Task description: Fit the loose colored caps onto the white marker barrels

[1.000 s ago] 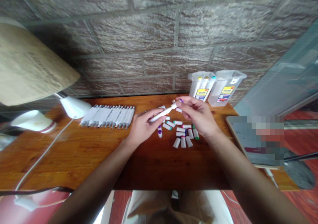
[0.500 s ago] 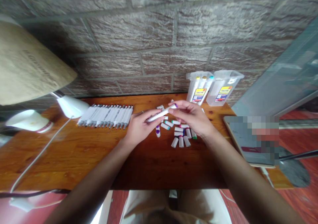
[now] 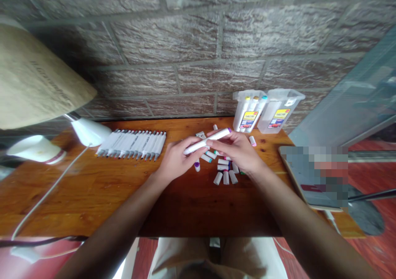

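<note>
A white marker [image 3: 216,135] with a purple end is held at a slant over the desk, purple end up and to the right. My left hand [image 3: 175,160] is closed on its lower left end, thumb in front. My right hand [image 3: 243,150] is closed around the right part, its thumb on the barrel and fingers partly hidden behind. Beneath and in front of the hands lie several loose white marker caps [image 3: 226,177] with coloured ends. A cap with a purple band [image 3: 197,166] lies just below the marker.
To the left, a row of white markers [image 3: 136,144] lies side by side. Against the wall stand a clear case [image 3: 247,116] with several markers and another clear case [image 3: 276,114]. A tablet [image 3: 312,176] is at right; a lamp [image 3: 88,132] and paper cup [image 3: 37,150] at left.
The marker has shifted slightly right, and more of its barrel shows. My right hand's thumb has slid along it towards the middle, away from the purple end.
</note>
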Available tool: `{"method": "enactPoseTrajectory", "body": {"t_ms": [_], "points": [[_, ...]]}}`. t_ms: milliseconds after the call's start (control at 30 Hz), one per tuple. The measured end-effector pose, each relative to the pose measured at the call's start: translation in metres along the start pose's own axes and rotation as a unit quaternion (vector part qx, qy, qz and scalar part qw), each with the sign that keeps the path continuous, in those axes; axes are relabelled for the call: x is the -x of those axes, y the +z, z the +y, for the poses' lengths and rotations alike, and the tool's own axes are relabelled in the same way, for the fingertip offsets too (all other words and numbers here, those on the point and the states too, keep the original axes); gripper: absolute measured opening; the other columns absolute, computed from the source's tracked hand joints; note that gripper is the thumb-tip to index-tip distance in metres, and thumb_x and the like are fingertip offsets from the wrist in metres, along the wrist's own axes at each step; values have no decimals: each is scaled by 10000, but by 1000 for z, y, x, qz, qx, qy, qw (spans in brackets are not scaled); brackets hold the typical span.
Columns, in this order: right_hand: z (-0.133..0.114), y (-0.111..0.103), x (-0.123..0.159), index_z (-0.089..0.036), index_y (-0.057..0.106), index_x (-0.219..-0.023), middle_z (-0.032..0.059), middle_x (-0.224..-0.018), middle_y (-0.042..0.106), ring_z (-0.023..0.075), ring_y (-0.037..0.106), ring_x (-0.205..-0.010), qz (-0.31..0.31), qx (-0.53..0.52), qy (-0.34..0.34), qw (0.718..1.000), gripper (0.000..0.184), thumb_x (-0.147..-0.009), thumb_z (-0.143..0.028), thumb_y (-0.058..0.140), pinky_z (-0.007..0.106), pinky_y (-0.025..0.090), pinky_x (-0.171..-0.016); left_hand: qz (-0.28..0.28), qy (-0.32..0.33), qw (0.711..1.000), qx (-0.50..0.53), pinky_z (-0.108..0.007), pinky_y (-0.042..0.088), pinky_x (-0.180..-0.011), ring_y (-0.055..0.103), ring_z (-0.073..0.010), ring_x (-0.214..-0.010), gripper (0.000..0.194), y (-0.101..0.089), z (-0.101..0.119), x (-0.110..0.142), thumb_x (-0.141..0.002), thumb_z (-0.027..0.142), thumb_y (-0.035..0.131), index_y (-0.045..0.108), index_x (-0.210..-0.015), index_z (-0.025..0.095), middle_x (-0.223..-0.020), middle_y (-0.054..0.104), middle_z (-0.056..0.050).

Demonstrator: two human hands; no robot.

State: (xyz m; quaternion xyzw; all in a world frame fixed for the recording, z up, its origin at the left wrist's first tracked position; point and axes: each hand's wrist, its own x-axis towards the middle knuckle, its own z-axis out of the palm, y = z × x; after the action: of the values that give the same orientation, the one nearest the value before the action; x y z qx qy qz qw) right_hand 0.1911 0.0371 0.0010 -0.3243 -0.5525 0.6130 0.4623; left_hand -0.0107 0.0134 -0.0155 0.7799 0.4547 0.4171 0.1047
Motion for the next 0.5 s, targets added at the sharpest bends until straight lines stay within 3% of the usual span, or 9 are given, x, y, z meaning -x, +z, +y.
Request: {"method": "enactPoseTrajectory", "body": {"t_ms": [100,233,367,500], "points": [[0,-1,-2,-178,775,-952,-44,-657,615,42,358,-474,53,-42,-23,997,340,-696,-368,892,211,264,-436,-22,0,1000,-15,-208,457,-593,629,-105,-591,256,-2,2,-1,-951,427,621,713,-997,192,-740,733,13],[0,-2,-4,-178,775,-907,-57,-626,553,35,314,-479,67,-91,-49,992,276,-707,-331,889,214,198,-435,-44,1,999,-1,-214,457,-592,625,-110,-576,272,-3,5,0,-984,411,566,713,-934,188,-711,722,4],[1,0,-2,-184,786,-961,-54,-616,545,46,330,-495,37,-86,-14,995,322,-719,-375,880,219,211,-446,-74,-3,997,2,-218,471,-575,653,-130,-582,285,-1,4,2,-991,406,544,691,-875,191,-674,718,-4],[4,6,1,-200,784,-964,-33,-693,626,56,396,-520,-10,-102,-5,995,340,-683,-349,904,230,296,-479,-81,26,996,6,-215,457,-550,648,-126,-555,251,-1,7,2,-988,369,544,685,-871,198,-649,712,-1]]}}
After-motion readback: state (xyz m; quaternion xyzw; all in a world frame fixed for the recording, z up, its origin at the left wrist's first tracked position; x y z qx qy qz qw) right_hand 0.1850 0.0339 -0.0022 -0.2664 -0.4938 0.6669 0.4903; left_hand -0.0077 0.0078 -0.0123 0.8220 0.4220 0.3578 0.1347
